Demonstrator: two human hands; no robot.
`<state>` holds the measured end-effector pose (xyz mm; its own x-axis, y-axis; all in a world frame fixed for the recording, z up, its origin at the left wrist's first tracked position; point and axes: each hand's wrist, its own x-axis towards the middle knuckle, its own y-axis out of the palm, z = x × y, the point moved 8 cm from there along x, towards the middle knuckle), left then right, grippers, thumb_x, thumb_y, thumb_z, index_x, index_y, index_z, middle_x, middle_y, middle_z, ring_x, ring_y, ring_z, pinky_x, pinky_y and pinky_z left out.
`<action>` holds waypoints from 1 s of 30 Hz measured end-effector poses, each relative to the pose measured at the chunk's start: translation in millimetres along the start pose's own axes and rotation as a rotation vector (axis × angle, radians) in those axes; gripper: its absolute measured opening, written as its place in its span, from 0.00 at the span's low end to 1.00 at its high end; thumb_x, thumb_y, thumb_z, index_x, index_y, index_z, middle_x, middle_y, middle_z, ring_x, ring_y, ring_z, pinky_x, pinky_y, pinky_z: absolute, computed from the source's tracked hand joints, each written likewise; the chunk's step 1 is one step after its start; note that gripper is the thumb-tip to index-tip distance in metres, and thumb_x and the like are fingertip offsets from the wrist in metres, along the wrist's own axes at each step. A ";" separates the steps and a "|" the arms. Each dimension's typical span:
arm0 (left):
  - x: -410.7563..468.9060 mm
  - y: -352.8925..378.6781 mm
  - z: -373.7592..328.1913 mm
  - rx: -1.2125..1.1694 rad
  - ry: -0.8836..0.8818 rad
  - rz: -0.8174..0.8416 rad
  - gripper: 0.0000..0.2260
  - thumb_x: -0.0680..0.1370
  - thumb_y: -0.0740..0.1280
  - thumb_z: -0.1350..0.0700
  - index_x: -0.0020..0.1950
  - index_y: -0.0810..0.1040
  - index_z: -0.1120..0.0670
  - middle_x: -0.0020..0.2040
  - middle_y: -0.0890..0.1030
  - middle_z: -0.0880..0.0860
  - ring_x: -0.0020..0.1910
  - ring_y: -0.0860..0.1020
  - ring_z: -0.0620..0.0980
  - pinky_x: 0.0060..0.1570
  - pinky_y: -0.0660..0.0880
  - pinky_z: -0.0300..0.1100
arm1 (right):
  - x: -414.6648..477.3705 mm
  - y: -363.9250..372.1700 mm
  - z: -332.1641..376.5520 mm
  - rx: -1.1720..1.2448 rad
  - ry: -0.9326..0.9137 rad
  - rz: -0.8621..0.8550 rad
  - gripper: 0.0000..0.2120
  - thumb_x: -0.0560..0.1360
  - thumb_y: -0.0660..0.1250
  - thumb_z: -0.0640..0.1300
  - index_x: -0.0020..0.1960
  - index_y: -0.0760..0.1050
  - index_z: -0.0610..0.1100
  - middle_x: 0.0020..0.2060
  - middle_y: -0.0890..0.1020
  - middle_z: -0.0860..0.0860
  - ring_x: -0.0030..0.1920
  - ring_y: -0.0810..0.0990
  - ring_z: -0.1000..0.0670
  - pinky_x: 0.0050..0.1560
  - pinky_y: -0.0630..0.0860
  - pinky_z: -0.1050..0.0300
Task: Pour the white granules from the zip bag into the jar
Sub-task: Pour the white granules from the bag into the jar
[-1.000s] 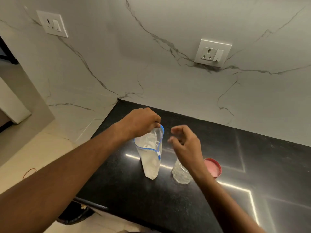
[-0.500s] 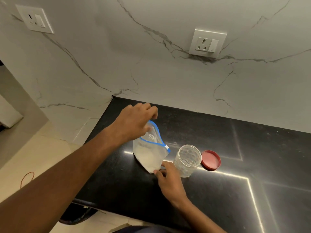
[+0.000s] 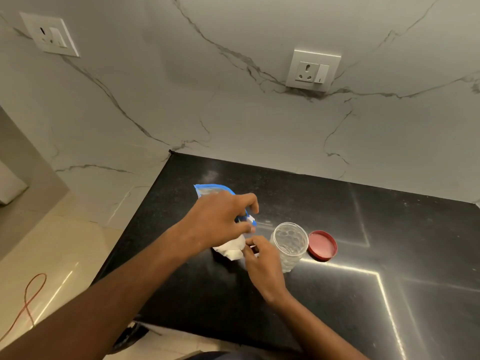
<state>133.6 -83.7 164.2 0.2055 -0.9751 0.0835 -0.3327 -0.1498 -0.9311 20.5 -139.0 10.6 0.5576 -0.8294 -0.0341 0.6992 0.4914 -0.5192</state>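
A clear zip bag (image 3: 230,249) with a blue zip strip and white granules in its bottom sits on the black counter (image 3: 363,294). My left hand (image 3: 218,224) covers its upper part and grips it near the blue slider. My right hand (image 3: 262,261) pinches the bag's lower right corner. Just right of that hand stands an open clear jar (image 3: 288,245) with a dimpled wall, upright. Most of the bag's middle is hidden by my left hand.
A red lid (image 3: 322,245) lies flat right of the jar. The marble wall behind carries two sockets (image 3: 311,70) (image 3: 50,35). The counter's left edge drops to a tiled floor with an orange cable (image 3: 28,300).
My left hand has come down over the bag and tilted its top back to the left. My right hand has shifted up along the bag's lower corner. Jar and lid stay put.
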 end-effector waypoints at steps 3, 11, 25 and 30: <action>5.5 -25.5 -7.2 -0.143 0.066 -0.143 0.08 0.79 0.74 0.51 0.57 0.83 0.47 0.40 0.83 0.43 0.38 0.82 0.41 0.41 0.79 0.36 | 0.8 -19.7 14.4 0.010 -0.033 -0.047 0.06 0.81 0.69 0.43 0.46 0.82 0.51 0.43 0.84 0.56 0.45 0.82 0.57 0.44 0.77 0.63; 23.8 -113.9 -60.0 -0.358 0.183 -0.328 0.10 0.79 0.75 0.50 0.58 0.83 0.51 0.41 0.80 0.44 0.36 0.79 0.27 0.35 0.73 0.21 | -12.5 -105.6 73.1 0.169 -0.213 -0.207 0.10 0.79 0.71 0.41 0.45 0.80 0.55 0.42 0.85 0.56 0.45 0.85 0.54 0.44 0.83 0.60; 78.6 -59.2 -151.0 -0.929 0.176 -0.002 0.06 0.82 0.71 0.52 0.53 0.75 0.46 0.48 0.89 0.55 0.34 0.86 0.45 0.31 0.81 0.38 | -36.2 -276.8 -2.8 0.647 0.016 -0.389 0.07 0.81 0.66 0.50 0.55 0.81 0.50 0.50 0.87 0.53 0.52 0.86 0.44 0.54 0.84 0.42; 83.9 -11.3 -144.3 -1.073 0.119 0.044 0.05 0.84 0.68 0.50 0.51 0.73 0.44 0.50 0.85 0.58 0.35 0.86 0.45 0.34 0.83 0.39 | -45.9 -310.8 -13.3 0.550 -0.085 -0.463 0.07 0.79 0.69 0.46 0.53 0.85 0.47 0.47 0.85 0.47 0.50 0.79 0.41 0.55 0.79 0.40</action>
<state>21.8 -187.4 233.0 0.1022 -0.9841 0.1451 -0.9823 -0.1228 -0.1415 -228.4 -257.2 162.2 0.1669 -0.9723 0.1634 0.9836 0.1757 0.0412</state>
